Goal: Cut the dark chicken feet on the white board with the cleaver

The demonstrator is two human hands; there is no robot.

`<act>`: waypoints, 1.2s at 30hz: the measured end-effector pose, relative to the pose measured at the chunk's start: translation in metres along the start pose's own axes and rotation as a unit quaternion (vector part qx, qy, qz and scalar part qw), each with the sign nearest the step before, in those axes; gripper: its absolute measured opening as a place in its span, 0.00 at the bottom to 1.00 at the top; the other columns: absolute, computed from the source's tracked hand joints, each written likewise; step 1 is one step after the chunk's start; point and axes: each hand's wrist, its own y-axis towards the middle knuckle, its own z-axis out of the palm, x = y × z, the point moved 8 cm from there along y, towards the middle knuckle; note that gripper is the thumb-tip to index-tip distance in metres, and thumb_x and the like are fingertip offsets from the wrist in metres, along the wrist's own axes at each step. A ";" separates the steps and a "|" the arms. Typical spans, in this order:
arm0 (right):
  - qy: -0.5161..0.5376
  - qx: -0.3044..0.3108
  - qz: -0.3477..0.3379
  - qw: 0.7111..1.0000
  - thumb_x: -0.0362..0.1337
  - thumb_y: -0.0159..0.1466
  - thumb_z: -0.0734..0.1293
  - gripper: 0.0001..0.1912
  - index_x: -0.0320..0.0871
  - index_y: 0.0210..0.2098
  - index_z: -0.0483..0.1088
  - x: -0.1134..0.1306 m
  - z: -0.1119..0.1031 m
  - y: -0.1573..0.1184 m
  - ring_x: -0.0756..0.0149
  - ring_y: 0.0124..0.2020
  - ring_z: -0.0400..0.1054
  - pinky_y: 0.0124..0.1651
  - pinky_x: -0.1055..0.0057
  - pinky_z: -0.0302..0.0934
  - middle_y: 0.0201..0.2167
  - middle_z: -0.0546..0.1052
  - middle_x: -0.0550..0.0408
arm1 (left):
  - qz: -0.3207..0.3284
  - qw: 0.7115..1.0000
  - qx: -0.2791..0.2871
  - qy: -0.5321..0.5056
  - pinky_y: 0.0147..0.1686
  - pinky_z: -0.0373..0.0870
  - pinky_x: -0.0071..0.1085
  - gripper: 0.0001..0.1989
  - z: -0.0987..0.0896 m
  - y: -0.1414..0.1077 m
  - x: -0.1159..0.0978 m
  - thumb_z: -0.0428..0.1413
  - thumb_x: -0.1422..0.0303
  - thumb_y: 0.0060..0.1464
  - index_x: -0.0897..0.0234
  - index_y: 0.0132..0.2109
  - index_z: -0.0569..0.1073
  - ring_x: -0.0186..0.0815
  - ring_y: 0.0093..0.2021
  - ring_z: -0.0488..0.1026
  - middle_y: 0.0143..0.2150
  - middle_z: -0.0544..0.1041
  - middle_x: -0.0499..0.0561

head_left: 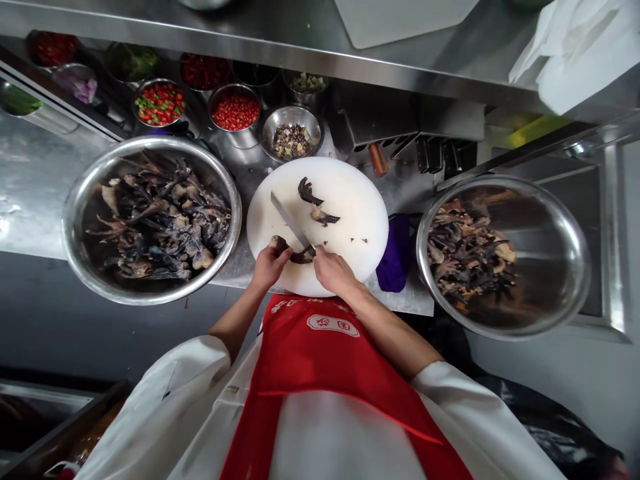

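My left hand [270, 265] is closed on a dark piece of food [280, 244] that looks like a bird's foot, its pale knobbed end sticking up past the fingers. Wrapped round the handle of a knife is my right hand [332, 270]. The knife's blade [291, 221] slants up and left across the round white cutting board [363, 200]. A dark part of the food [302, 257] lies between both hands, by the blade. Farther up the board rest two loose pieces, a dark curved piece [309, 191] and a dark piece with a pale end [323, 214].
A large steel bowl [73, 220] of whole dark pieces stands left; another steel bowl [560, 260] with smaller pieces stands right. Behind are a small bowl [291, 138] of chopped bits, chopped chillies [235, 112] and a knife rack [405, 120]. A purple cloth [393, 257] lies beside the board.
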 end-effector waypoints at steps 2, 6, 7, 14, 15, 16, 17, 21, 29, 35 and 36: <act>-0.016 0.021 -0.004 1.000 0.33 0.69 0.52 0.13 0.37 0.50 0.61 0.002 0.009 0.009 0.54 0.39 0.73 0.39 0.66 0.58 0.38 0.78 0.42 | 0.025 1.000 0.013 0.002 0.19 0.57 0.25 0.15 0.000 -0.001 -0.004 0.58 0.55 0.48 0.64 0.31 0.72 0.27 0.19 0.60 0.19 0.64 0.43; -0.007 0.022 0.016 1.000 0.35 0.69 0.52 0.14 0.38 0.51 0.61 -0.009 0.013 0.013 0.54 0.39 0.73 0.39 0.67 0.58 0.38 0.78 0.42 | 0.018 0.996 0.045 -0.074 0.17 0.55 0.24 0.15 -0.006 -0.008 -0.008 0.59 0.56 0.48 0.65 0.29 0.70 0.26 0.17 0.58 0.17 0.62 0.42; 0.000 0.018 0.024 1.000 0.36 0.70 0.52 0.15 0.38 0.51 0.62 -0.014 0.012 0.011 0.55 0.39 0.73 0.39 0.67 0.58 0.38 0.78 0.43 | 0.011 0.993 0.049 -0.108 0.16 0.53 0.24 0.15 -0.008 -0.009 -0.009 0.59 0.57 0.48 0.65 0.28 0.69 0.25 0.16 0.57 0.16 0.61 0.42; 0.049 -0.051 0.083 0.994 0.39 0.68 0.54 0.14 0.39 0.48 0.63 -0.058 -0.003 -0.008 0.53 0.37 0.72 0.36 0.68 0.57 0.35 0.78 0.43 | -0.115 0.975 0.065 -0.181 0.11 0.48 0.24 0.15 0.016 0.011 0.006 0.60 0.61 0.45 0.63 0.25 0.62 0.25 0.11 0.56 0.15 0.64 0.43; 0.055 -0.067 0.089 0.992 0.39 0.68 0.54 0.14 0.39 0.47 0.63 -0.059 -0.006 -0.011 0.53 0.36 0.72 0.36 0.67 0.57 0.34 0.78 0.43 | -0.126 0.976 0.057 -0.170 0.11 0.48 0.25 0.14 0.021 0.015 0.008 0.60 0.61 0.46 0.63 0.26 0.62 0.26 0.11 0.57 0.15 0.65 0.44; 0.063 -0.084 0.089 0.990 0.39 0.68 0.54 0.14 0.39 0.47 0.63 -0.058 -0.010 -0.014 0.52 0.36 0.72 0.35 0.67 0.56 0.33 0.78 0.44 | -0.127 0.977 0.046 -0.163 0.11 0.49 0.25 0.14 0.025 0.019 0.010 0.59 0.61 0.46 0.63 0.28 0.62 0.27 0.12 0.58 0.16 0.66 0.44; 0.073 -0.102 0.087 0.988 0.39 0.68 0.54 0.14 0.39 0.47 0.63 -0.055 -0.013 -0.016 0.52 0.36 0.72 0.35 0.67 0.56 0.33 0.78 0.44 | -0.122 0.979 0.036 -0.158 0.12 0.51 0.25 0.13 0.028 0.021 0.010 0.59 0.61 0.48 0.62 0.30 0.62 0.28 0.12 0.60 0.17 0.68 0.45; 0.116 -0.160 0.063 0.978 0.40 0.68 0.53 0.14 0.41 0.47 0.62 -0.038 -0.023 -0.023 0.52 0.35 0.72 0.34 0.67 0.56 0.33 0.78 0.45 | -0.040 0.997 -0.026 -0.054 0.18 0.62 0.29 0.11 0.014 0.024 0.000 0.54 0.61 0.53 0.63 0.38 0.64 0.33 0.19 0.68 0.26 0.74 0.50; 0.135 -0.173 0.061 0.974 0.41 0.67 0.54 0.12 0.43 0.44 0.63 -0.040 -0.018 -0.025 0.54 0.33 0.72 0.33 0.67 0.56 0.32 0.77 0.47 | 0.305 0.847 0.063 0.431 0.58 0.58 0.46 0.21 0.013 0.027 -0.061 0.50 0.78 0.51 0.59 0.51 0.72 0.48 0.62 0.59 0.59 0.68 0.56; 0.200 -0.160 0.101 0.962 0.43 0.66 0.54 0.10 0.45 0.40 0.62 -0.057 -0.006 -0.040 0.57 0.26 0.69 0.29 0.68 0.56 0.25 0.75 0.51 | 0.272 0.834 0.279 0.391 0.47 0.66 0.34 0.19 0.010 -0.002 -0.040 0.50 0.74 0.50 0.60 0.49 0.72 0.39 0.45 0.71 0.46 0.73 0.53; 0.212 -0.156 0.102 0.959 0.43 0.66 0.54 0.10 0.45 0.39 0.62 -0.059 -0.004 -0.043 0.58 0.25 0.69 0.29 0.68 0.56 0.24 0.75 0.52 | 0.254 0.845 0.303 0.360 0.45 0.66 0.33 0.18 0.004 -0.015 -0.032 0.50 0.74 0.49 0.60 0.49 0.72 0.38 0.44 0.71 0.45 0.74 0.52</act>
